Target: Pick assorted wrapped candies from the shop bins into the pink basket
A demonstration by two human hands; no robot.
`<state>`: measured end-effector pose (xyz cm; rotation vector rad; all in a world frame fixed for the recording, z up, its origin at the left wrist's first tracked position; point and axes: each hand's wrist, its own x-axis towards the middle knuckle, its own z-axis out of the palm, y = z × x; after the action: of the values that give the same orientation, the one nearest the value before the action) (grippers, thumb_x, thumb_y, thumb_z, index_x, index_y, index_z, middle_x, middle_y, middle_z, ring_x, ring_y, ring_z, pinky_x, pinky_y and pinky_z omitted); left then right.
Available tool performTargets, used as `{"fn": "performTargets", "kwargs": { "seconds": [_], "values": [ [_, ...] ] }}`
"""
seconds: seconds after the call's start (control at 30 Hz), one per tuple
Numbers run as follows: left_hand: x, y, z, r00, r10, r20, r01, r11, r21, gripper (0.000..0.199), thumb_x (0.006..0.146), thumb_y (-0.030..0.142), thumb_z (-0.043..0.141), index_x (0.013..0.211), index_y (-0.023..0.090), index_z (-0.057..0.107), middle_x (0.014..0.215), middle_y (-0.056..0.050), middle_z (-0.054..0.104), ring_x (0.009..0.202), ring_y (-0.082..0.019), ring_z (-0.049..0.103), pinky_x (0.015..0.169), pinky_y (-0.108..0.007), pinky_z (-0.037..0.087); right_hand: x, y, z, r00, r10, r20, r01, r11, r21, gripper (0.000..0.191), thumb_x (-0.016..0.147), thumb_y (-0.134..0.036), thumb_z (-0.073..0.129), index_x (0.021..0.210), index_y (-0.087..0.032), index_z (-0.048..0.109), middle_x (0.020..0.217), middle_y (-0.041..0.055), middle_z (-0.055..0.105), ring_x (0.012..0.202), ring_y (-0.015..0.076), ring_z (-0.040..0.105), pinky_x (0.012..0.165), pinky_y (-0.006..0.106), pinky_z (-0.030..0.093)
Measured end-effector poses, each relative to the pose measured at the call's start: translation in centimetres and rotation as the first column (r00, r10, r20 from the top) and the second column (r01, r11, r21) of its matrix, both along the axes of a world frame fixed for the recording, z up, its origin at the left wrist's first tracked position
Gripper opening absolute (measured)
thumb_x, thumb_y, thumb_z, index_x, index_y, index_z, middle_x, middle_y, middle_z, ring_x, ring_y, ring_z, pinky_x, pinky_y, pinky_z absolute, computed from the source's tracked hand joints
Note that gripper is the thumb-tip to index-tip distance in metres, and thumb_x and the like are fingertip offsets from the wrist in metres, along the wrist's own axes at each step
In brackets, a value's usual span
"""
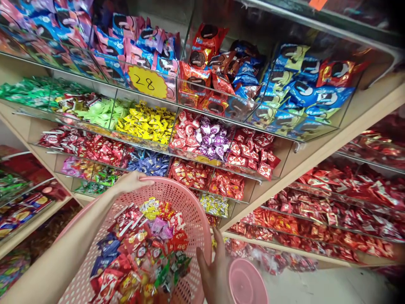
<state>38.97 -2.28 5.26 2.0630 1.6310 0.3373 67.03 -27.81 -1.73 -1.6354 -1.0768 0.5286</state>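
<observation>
- Our left hand [133, 182] has its fingers curled over the far rim of the pink perforated plastic basket [193, 215]. That hooked grip on the rim seems a sound way to steady a load like this.
- Our right hand [215, 270] is open, fingers spread, right by the basket's right side. We cannot tell whether it touches the wall or bears any weight.
- The wrapped sweets [142, 249] lie heaped inside the basket, with red wafer packets [107, 280] near our left forearm. Keeping the basket level would help, since the heap rises toward the rim.
- Just right of our right hand sits a round pink plastic piece [247, 283], partly cut off by the frame.
- Ahead, clear acrylic bins [202, 90] on beige shelves [348, 118] hold yellow-wrapped sweets [145, 126] and blue sandwich-cookie packs [303, 95] — a yellow "28" price sign [147, 82] is fixed to one bin.
</observation>
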Motion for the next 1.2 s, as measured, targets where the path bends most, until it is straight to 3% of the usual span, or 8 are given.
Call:
{"fn": "performTargets", "kwargs": {
  "seconds": [0.1, 0.2, 0.33, 0.6, 0.7, 0.87, 1.03, 1.2],
  "values": [
    [0.6, 0.0, 0.2, 0.999, 0.014, -0.031, -0.014, 1.0, -0.006, 0.049, 0.063, 0.07, 0.056, 0.067, 0.022, 0.066, 0.055, 0.002, 0.054, 0.058, -0.016, 0.051, 0.053, -0.024, 0.029, -0.3, -0.3, -0.6, 0.928, -0.021, -0.372, -0.035, 0.989, -0.142, 0.064, 0.075, -0.03, 0.058, 0.136, -0.017, 0.042, 0.136, 0.014, 0.054, 0.128, 0.0299, 0.047, 0.102, 0.044, 0.042],
    [1.1, -0.2, 0.5, 0.998, 0.015, -0.066, -0.015, 1.0, -0.005, 0.048, 0.066, 0.069, 0.054, 0.069, 0.023, 0.066, 0.057, 0.002, 0.055, 0.059, -0.016, 0.052, 0.053, -0.023, 0.029, -0.7, -0.2, 0.1, 0.835, -0.024, -0.55, -0.09, 0.98, -0.18, 0.065, 0.067, -0.023, 0.057, 0.131, -0.016, 0.05, 0.126, 0.0122, 0.063, 0.121, 0.0292, 0.055, 0.1, 0.042, 0.045],
    [0.8, -0.5, 0.3, 0.994, 0.034, -0.104, -0.032, 0.999, 0.029, 0.048, 0.069, 0.07, 0.051, 0.07, 0.023, 0.065, 0.058, 0.003, 0.055, 0.06, -0.016, 0.053, 0.054, -0.023, 0.029, -0.8, -0.1, 0.5, 0.827, -0.021, -0.562, -0.074, 0.987, -0.145, 0.06, 0.066, -0.025, 0.058, 0.125, -0.016, 0.058, 0.124, 0.0121, 0.065, 0.118, 0.0295, 0.057, 0.099, 0.041, 0.046],
    [0.0, -0.8, -0.1, 0.99, 0.075, -0.119, -0.067, 0.995, 0.069, 0.053, 0.069, 0.075, 0.049, 0.064, 0.023, 0.056, 0.056, 0.003, 0.052, 0.058, -0.015, 0.05, 0.054, -0.024, 0.027, -1.1, 0.1, 0.9, 0.88, -0.038, -0.474, -0.046, 0.985, -0.164, 0.063, 0.064, -0.024, 0.056, 0.127, -0.015, 0.058, 0.128, 0.0103, 0.063, 0.126, 0.0304, 0.05, 0.095, 0.038, 0.049],
    [-0.1, -0.8, -0.1, 0.99, 0.07, -0.12, -0.063, 0.996, 0.063, 0.054, 0.07, 0.075, 0.048, 0.062, 0.022, 0.055, 0.057, 0.003, 0.052, 0.057, -0.015, 0.049, 0.054, -0.024, 0.027, -1.1, 0.2, 0.9, 0.863, -0.025, -0.504, -0.067, 0.984, -0.164, 0.064, 0.065, -0.026, 0.055, 0.127, -0.014, 0.056, 0.123, 0.0109, 0.066, 0.123, 0.0303, 0.053, 0.092, 0.038, 0.051],
    [-0.2, -0.7, -0.2, 0.989, 0.077, -0.125, -0.07, 0.996, 0.06, 0.052, 0.07, 0.073, 0.05, 0.062, 0.022, 0.053, 0.054, 0.003, 0.049, 0.056, -0.014, 0.048, 0.053, -0.024, 0.027, -1.0, -0.1, -0.1, 0.828, -0.016, -0.561, -0.098, 0.98, -0.172, 0.067, 0.065, -0.025, 0.056, 0.131, -0.015, 0.051, 0.129, 0.0112, 0.062, 0.12, 0.0282, 0.055, 0.099, 0.039, 0.046],
    [0.0, -0.7, -0.2, 0.989, 0.078, -0.125, -0.071, 0.995, 0.063, 0.048, 0.071, 0.07, 0.051, 0.065, 0.023, 0.057, 0.054, 0.003, 0.05, 0.056, -0.015, 0.049, 0.053, -0.024, 0.026, -0.7, 0.0, -1.1, 0.844, -0.026, -0.535, -0.075, 0.983, -0.167, 0.064, 0.063, -0.026, 0.057, 0.126, -0.017, 0.057, 0.128, 0.0099, 0.063, 0.124, 0.0289, 0.052, 0.103, 0.04, 0.042],
    [0.3, -0.7, -0.1, 0.989, 0.065, -0.131, -0.059, 0.997, 0.048, 0.05, 0.071, 0.072, 0.05, 0.065, 0.023, 0.057, 0.054, 0.004, 0.051, 0.057, -0.015, 0.05, 0.053, -0.024, 0.027, -0.6, 0.1, -1.6, 0.836, -0.047, -0.546, -0.059, 0.983, -0.174, 0.064, 0.062, -0.027, 0.058, 0.126, -0.018, 0.058, 0.125, 0.0111, 0.064, 0.121, 0.0307, 0.055, 0.097, 0.042, 0.046]
  ]
}}
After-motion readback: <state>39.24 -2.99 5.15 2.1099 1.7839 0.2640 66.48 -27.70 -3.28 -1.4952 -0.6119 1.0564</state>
